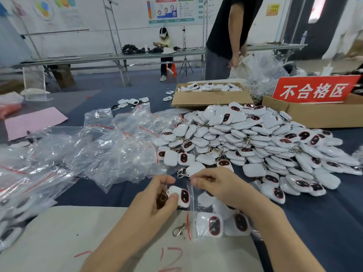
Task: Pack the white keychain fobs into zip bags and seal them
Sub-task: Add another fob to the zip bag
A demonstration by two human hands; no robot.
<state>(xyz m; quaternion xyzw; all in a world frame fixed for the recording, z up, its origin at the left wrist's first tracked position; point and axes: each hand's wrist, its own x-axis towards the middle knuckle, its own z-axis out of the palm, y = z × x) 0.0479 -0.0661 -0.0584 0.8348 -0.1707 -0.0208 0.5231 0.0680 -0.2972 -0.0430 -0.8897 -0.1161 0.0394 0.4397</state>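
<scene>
your left hand [155,203] grips a fob [181,196]; your right hand [218,186] pinches the zip bag [214,222] mouth. fob pile [255,138] and loose bags [110,146] crowd close behind. the red sign [314,90] reads 不合格区.

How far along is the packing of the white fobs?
Done: a few fobs already lie in the zip bag. In hand: the left hand holds another fob beside its mouth; the right hand pinches the bag's edge. Left: this bag is unsealed, and a large loose pile and many empty bags wait.
</scene>
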